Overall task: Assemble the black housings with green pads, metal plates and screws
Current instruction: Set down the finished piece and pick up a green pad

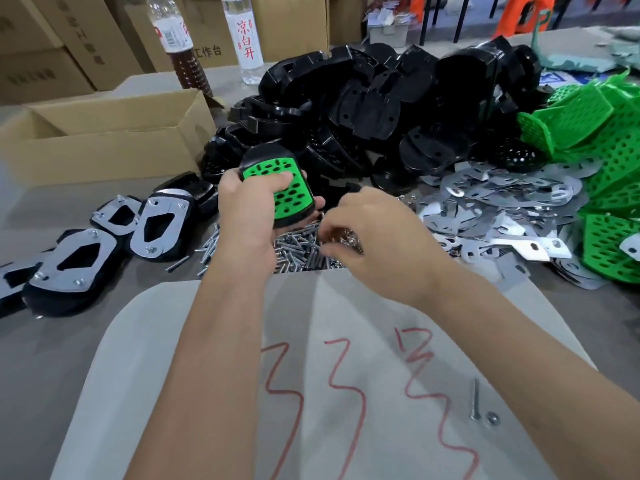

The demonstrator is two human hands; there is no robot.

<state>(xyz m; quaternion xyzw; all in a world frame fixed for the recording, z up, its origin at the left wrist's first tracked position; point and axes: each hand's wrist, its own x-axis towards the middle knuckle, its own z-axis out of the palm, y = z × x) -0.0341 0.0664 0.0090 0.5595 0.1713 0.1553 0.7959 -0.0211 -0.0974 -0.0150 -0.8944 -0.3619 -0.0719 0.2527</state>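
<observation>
Green, perforated pad point(289, 187) sits flush in a glossy black housing point(273, 157), gripped by the left hand point(242, 206) above a heap of thin steel screws point(294, 247); the right hand point(367, 237) dips curled fingers into that heap, though what they pinch cannot be told; stamped metal plates point(485, 206) spread flat to the right, beside more holed green pads point(602, 168); loose black housings point(381, 105) pile behind; finished units point(104, 237), plate-faced, lie at left.

The left hand point(247, 206) grips a black housing point(277, 183) fitted with a green pad point(287, 188). At its 4 o'clock, the right hand point(374, 237) reaches curled fingers into the screws point(298, 249).
</observation>
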